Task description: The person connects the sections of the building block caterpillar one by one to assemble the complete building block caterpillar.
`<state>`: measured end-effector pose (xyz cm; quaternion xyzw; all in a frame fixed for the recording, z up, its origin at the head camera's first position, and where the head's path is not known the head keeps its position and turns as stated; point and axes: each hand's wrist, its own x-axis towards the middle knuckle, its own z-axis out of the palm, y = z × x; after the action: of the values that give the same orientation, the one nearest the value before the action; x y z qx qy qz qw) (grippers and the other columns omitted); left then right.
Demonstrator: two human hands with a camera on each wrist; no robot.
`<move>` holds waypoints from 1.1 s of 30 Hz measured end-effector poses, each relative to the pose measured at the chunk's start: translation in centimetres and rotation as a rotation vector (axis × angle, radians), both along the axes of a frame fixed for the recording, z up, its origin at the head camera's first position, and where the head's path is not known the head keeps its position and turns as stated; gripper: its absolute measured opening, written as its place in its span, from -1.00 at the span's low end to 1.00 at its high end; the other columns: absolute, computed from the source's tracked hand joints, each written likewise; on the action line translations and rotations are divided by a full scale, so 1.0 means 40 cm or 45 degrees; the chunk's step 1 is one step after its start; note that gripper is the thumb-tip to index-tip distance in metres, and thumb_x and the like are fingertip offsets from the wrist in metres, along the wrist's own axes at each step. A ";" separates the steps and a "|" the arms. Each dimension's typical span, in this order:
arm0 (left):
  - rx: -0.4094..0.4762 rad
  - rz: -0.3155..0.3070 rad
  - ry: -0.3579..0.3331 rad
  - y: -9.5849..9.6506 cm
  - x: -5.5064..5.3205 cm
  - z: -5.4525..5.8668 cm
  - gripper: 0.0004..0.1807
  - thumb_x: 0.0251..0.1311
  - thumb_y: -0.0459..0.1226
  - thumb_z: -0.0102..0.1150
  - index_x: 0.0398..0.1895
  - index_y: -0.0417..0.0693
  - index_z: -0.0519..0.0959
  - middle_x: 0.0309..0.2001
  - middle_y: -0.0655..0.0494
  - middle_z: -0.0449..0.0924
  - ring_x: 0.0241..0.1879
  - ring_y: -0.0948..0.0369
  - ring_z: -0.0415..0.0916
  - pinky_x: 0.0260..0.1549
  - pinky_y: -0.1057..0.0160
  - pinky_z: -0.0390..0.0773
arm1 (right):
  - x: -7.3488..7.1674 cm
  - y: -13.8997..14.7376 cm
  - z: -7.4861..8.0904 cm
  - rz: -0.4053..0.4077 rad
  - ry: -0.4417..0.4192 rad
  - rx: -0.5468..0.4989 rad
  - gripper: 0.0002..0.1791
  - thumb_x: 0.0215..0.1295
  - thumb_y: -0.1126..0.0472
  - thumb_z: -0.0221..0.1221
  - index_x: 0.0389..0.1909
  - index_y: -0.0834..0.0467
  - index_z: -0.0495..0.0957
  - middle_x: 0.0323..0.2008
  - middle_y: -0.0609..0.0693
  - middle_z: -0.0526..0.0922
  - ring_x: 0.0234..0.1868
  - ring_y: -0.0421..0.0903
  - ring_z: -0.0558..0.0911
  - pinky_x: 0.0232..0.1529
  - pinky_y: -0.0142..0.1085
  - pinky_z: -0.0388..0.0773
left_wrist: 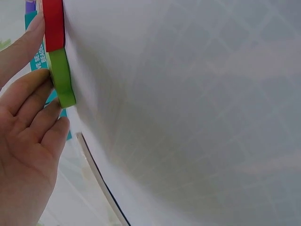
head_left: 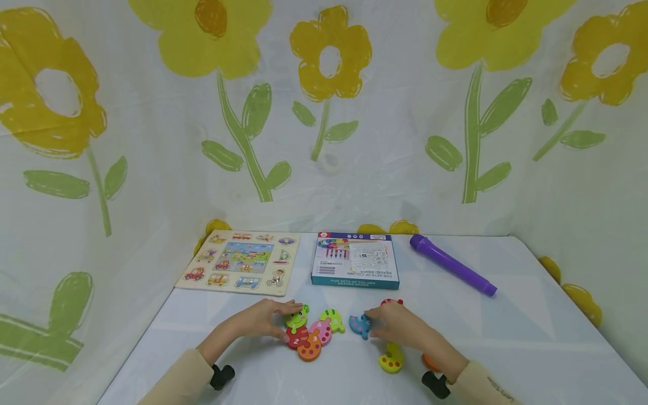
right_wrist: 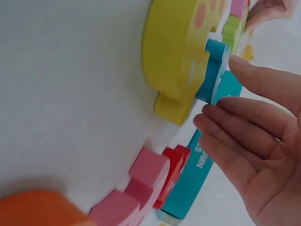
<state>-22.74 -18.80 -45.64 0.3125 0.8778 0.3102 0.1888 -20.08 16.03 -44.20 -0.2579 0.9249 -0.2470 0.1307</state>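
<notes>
A wooden caterpillar puzzle (head_left: 309, 338) lies on the table, its green smiling head linked to red, orange, pink and light-green numbered pieces. My left hand (head_left: 257, 322) holds its left end, fingers at the green head (left_wrist: 61, 77) and thumb against the red piece (left_wrist: 54, 26). To the right, a little apart from the light-green piece (head_left: 332, 319), is a blue puzzle piece (head_left: 358, 325). My right hand (head_left: 400, 326) pinches this blue piece at its right side, between thumb and fingers. A yellow spotted piece (head_left: 391, 359) lies just below that hand.
Loose red (head_left: 392, 301), pink (right_wrist: 150, 169) and orange (head_left: 430, 363) pieces lie around the right hand. Behind stand a picture puzzle board (head_left: 291, 264), a flat teal-edged box (head_left: 354, 283) and a purple stick (head_left: 453, 265). A flowered cloth (head_left: 385, 140) hangs at the back.
</notes>
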 end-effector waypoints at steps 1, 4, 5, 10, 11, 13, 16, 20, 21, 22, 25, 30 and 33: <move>0.003 -0.003 0.001 0.000 0.000 0.000 -0.28 -0.03 -0.23 0.47 0.29 -0.01 0.46 0.33 0.11 0.37 0.39 0.00 0.16 0.31 -0.11 0.19 | -0.002 -0.004 -0.002 0.015 0.022 0.010 -0.55 0.10 0.19 0.39 0.03 0.27 0.63 -0.06 0.09 0.70 -0.25 -0.17 0.62 -0.20 -0.35 0.65; 0.004 -0.007 0.004 -0.001 0.000 -0.001 -0.28 -0.03 -0.22 0.47 0.29 0.01 0.47 0.34 0.11 0.36 0.39 0.00 0.16 0.31 -0.11 0.19 | -0.008 -0.018 -0.006 0.042 0.061 0.020 -0.54 0.10 0.18 0.40 0.03 0.27 0.62 -0.06 0.09 0.70 -0.21 -0.15 0.64 -0.18 -0.34 0.64; 0.007 -0.009 0.007 -0.002 0.000 -0.002 -0.28 -0.03 -0.22 0.47 0.29 0.00 0.47 0.34 0.11 0.37 0.39 -0.01 0.16 0.31 -0.11 0.19 | -0.010 -0.022 -0.008 0.044 0.068 0.027 -0.53 0.09 0.18 0.40 0.03 0.27 0.62 -0.06 0.08 0.70 -0.18 -0.13 0.65 -0.17 -0.33 0.64; 0.002 -0.017 0.023 -0.003 0.000 -0.002 -0.27 -0.03 -0.20 0.46 0.30 -0.01 0.45 0.34 0.10 0.36 0.39 -0.03 0.15 0.31 -0.11 0.19 | -0.012 -0.043 -0.011 -0.008 0.018 0.025 -0.49 0.05 0.18 0.43 0.05 0.26 0.62 -0.04 0.11 0.69 -0.09 -0.05 0.66 -0.12 -0.28 0.65; 0.003 -0.016 0.025 -0.003 0.000 -0.002 -0.27 -0.03 -0.20 0.46 0.30 -0.01 0.45 0.34 0.10 0.36 0.39 -0.03 0.15 0.31 -0.11 0.19 | -0.011 -0.046 -0.011 -0.019 0.018 0.026 -0.48 0.04 0.17 0.44 0.05 0.26 0.62 -0.04 0.11 0.69 -0.06 -0.02 0.66 -0.10 -0.24 0.65; -0.001 -0.013 0.025 -0.003 0.000 -0.002 -0.27 -0.03 -0.20 0.46 0.30 0.00 0.45 0.34 0.11 0.36 0.39 -0.02 0.16 0.31 -0.10 0.20 | -0.009 -0.052 -0.010 -0.044 0.021 0.026 -0.47 0.02 0.17 0.45 0.04 0.26 0.62 -0.04 0.12 0.68 -0.04 0.01 0.65 -0.07 -0.18 0.64; 0.010 -0.001 0.014 -0.002 0.000 -0.002 -0.28 -0.03 -0.22 0.46 0.29 -0.01 0.46 0.34 0.11 0.36 0.39 -0.01 0.16 0.31 -0.09 0.19 | -0.007 -0.059 -0.012 -0.074 0.043 0.033 -0.47 0.00 0.17 0.46 0.03 0.26 0.63 -0.04 0.13 0.68 -0.01 0.04 0.65 -0.03 -0.13 0.63; 0.012 0.003 0.013 -0.001 -0.001 -0.004 -0.28 -0.03 -0.22 0.46 0.29 -0.01 0.47 0.34 0.11 0.36 0.39 -0.01 0.15 0.31 -0.10 0.18 | -0.007 -0.063 -0.015 -0.118 0.048 0.032 -0.50 0.01 0.21 0.45 0.02 0.26 0.63 -0.04 0.15 0.68 -0.01 0.05 0.65 -0.06 -0.13 0.64; 0.012 0.002 0.016 -0.001 -0.001 -0.005 -0.28 -0.03 -0.22 0.46 0.29 -0.01 0.47 0.33 0.10 0.36 0.39 -0.02 0.15 0.31 -0.11 0.18 | -0.007 -0.064 -0.016 -0.124 0.049 0.031 -0.51 0.02 0.22 0.45 0.02 0.27 0.63 -0.04 0.16 0.68 -0.01 0.05 0.65 -0.07 -0.13 0.64; 0.012 0.003 0.015 -0.001 -0.001 -0.006 -0.29 -0.03 -0.22 0.46 0.29 -0.01 0.47 0.34 0.11 0.36 0.39 -0.02 0.15 0.32 -0.11 0.17 | -0.007 -0.064 -0.016 -0.131 0.047 0.030 -0.51 0.02 0.23 0.44 0.02 0.27 0.63 -0.04 0.16 0.68 -0.02 0.04 0.65 -0.07 -0.14 0.64; 0.015 0.005 0.007 0.000 -0.001 -0.006 -0.29 -0.03 -0.23 0.46 0.29 -0.01 0.47 0.34 0.10 0.36 0.39 -0.02 0.15 0.32 -0.10 0.16 | -0.006 -0.063 -0.017 -0.148 0.043 0.028 -0.51 0.01 0.24 0.45 0.01 0.27 0.64 -0.04 0.17 0.68 -0.11 0.00 0.64 -0.14 -0.21 0.66; 0.015 0.015 -0.007 0.000 0.000 -0.004 -0.28 -0.04 -0.23 0.47 0.28 0.00 0.47 0.33 0.12 0.36 0.39 0.00 0.15 0.32 -0.09 0.17 | -0.005 -0.059 -0.018 -0.148 0.055 0.035 -0.49 -0.01 0.22 0.47 0.01 0.26 0.64 -0.05 0.15 0.68 -0.10 0.01 0.64 -0.16 -0.25 0.66; 0.008 0.021 -0.008 -0.002 -0.001 -0.005 -0.28 -0.04 -0.24 0.47 0.28 0.02 0.47 0.33 0.14 0.37 0.40 0.02 0.15 0.32 -0.08 0.18 | -0.006 -0.058 -0.018 -0.139 0.062 0.026 -0.50 0.00 0.20 0.46 0.01 0.25 0.64 -0.04 0.15 0.68 -0.05 0.03 0.65 -0.15 -0.26 0.66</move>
<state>-22.76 -18.88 -45.84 0.3050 0.8787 0.3154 0.1880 -20.31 13.72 -44.94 -0.2115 0.9430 -0.2380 0.0971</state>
